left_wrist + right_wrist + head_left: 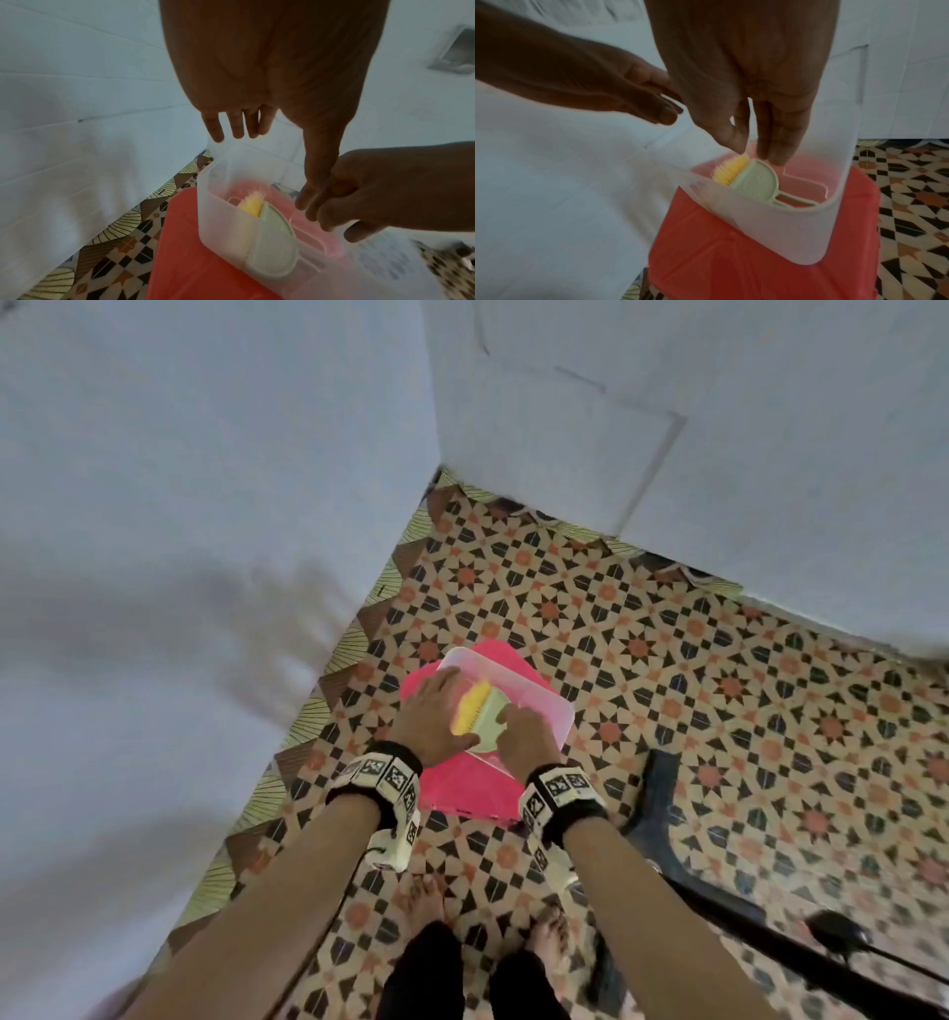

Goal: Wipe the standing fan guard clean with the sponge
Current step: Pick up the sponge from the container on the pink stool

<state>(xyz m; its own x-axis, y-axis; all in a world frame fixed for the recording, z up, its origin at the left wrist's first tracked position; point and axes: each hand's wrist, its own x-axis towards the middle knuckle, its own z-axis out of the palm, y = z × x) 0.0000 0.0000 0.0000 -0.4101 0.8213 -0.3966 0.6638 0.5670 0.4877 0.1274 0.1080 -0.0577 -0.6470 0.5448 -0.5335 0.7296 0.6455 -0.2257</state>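
Observation:
A scrub brush (480, 711) with yellow bristles and a pale green back stands on edge inside a translucent plastic tub (560, 706). No sponge and no fan guard show in any view. My left hand (441, 706) hovers over the tub's left side, fingers straight and holding nothing; in the left wrist view this left hand (270, 162) spreads above the brush (272, 239). My right hand (755, 152) points down into the tub (757, 233), thumb and fingertips just above the top of the brush (752, 178). I cannot tell whether they touch it.
The tub sits on a red plastic stool (462, 793) in a corner between two pale walls, on a patterned tile floor. The fan's black base and pole (662, 793) stand to the right of the stool. My bare feet (426, 901) are just in front of it.

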